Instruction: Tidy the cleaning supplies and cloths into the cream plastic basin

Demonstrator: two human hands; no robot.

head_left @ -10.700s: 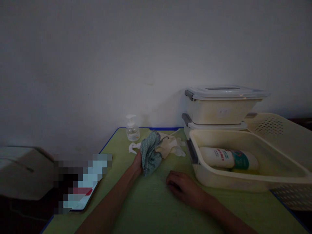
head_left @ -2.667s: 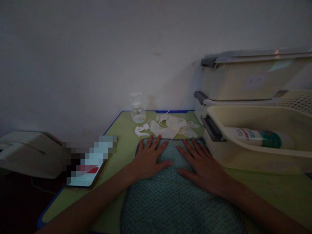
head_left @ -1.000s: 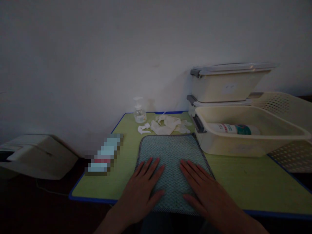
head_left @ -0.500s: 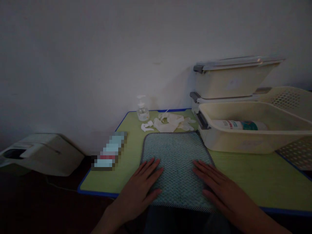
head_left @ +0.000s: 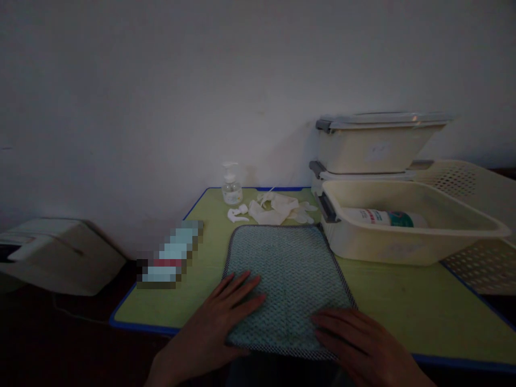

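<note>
A blue-green woven cleaning cloth (head_left: 282, 274) with a dark patterned border lies spread out at the front of the green tabletop (head_left: 387, 301). Its near edge reaches the table's front edge. My left hand (head_left: 220, 317) rests on the cloth's left side, fingers spread out. Over the near right corner is my right hand (head_left: 358, 344), its fingers stretched out together and slightly blurred. Neither hand grips anything. Just beyond the cloth lie crumpled white gloves (head_left: 278, 208) and a white spray nozzle (head_left: 237, 213). Behind them stands a clear pump bottle (head_left: 231, 188).
To the right sits an open cream bin (head_left: 387, 244) with a white and green bottle (head_left: 382, 217) inside. Lidded boxes (head_left: 371, 150) are stacked behind it, beside a perforated basket (head_left: 479, 263). A pixelated flat item (head_left: 171, 250) lies at left. A white box-shaped item (head_left: 72, 258) stands beyond the table.
My right hand has slid toward me along the cloth's right side to its near corner. My left hand has shifted slightly nearer. The view has tilted a little, so things sit lower and further left.
</note>
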